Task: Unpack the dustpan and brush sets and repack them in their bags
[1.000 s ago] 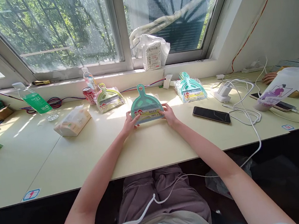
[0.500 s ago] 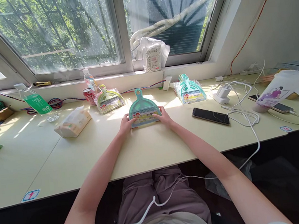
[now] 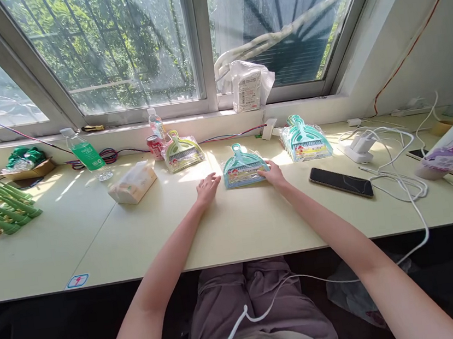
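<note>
On my left, the tissues [image 3: 133,184] and the yellow pan [image 3: 184,155] sit clear of my arm. My left fingers [image 3: 210,180] are open and hold nothing, just beside the blue pan [image 3: 245,171], which is on the desk [image 3: 226,233] in front of me. My right fingers [image 3: 263,174] pinch its right edge. I think a soft pinch is best, so the bag won't crinkle or slide. Further right are the green pans [image 3: 308,143] and the phone [image 3: 340,182], so my right arm needs small moves.
</note>
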A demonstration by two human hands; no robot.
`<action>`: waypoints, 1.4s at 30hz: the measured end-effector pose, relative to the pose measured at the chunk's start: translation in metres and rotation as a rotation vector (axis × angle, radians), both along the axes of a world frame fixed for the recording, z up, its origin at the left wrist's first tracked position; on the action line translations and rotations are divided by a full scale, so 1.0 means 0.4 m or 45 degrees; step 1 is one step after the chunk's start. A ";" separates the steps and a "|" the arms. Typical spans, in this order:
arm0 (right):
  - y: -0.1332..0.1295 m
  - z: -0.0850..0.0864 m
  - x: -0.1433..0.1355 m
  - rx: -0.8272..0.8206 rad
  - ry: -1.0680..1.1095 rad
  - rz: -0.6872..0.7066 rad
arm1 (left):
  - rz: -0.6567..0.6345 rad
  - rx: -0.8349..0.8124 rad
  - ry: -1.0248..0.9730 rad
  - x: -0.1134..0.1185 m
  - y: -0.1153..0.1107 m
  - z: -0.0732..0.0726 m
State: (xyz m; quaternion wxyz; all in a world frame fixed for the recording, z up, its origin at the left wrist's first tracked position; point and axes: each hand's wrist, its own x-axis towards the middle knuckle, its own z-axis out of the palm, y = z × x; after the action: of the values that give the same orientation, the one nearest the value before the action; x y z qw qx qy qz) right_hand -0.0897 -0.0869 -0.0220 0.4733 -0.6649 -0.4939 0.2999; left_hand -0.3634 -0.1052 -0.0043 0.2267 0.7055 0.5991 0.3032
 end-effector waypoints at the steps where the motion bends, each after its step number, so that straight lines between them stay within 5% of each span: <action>1: 0.015 0.004 0.017 -0.053 -0.036 -0.054 | 0.036 -0.007 -0.012 -0.007 0.010 -0.002; 8: 0.147 0.071 0.145 -0.174 -0.385 -0.226 | 0.610 0.112 -0.064 -0.119 0.143 0.007; 14: 0.237 0.084 0.165 -0.257 -0.549 -0.398 | 1.045 0.143 -0.299 -0.219 0.228 0.020; 20: 0.255 0.029 0.118 -0.097 -0.620 -0.514 | 0.854 0.062 -0.240 -0.239 0.237 0.004; 24: 0.230 0.009 0.076 0.231 -0.744 -0.489 | 0.872 0.057 -0.272 -0.248 0.231 0.006; 29: 0.121 0.029 -0.030 0.740 -0.855 -0.147 | 0.797 -0.036 -0.229 -0.256 0.235 0.012; 33: -0.018 0.029 -0.137 0.884 -0.890 0.255 | 0.746 -0.071 -0.282 -0.257 0.239 0.025; 37: -0.113 0.022 -0.200 0.895 -1.017 0.680 | 0.492 -0.313 -0.597 -0.243 0.215 0.051; 42: -0.121 0.046 -0.202 0.977 -1.109 0.698 | 0.111 -0.481 -1.052 -0.153 0.132 0.091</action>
State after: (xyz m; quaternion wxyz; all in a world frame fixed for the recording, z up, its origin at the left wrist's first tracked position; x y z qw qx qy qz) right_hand -0.1706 -0.1354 -0.0038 0.3398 -0.3586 -0.8652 -0.0855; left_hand -0.4244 -0.0524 0.0322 0.5584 0.4457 0.5324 0.4540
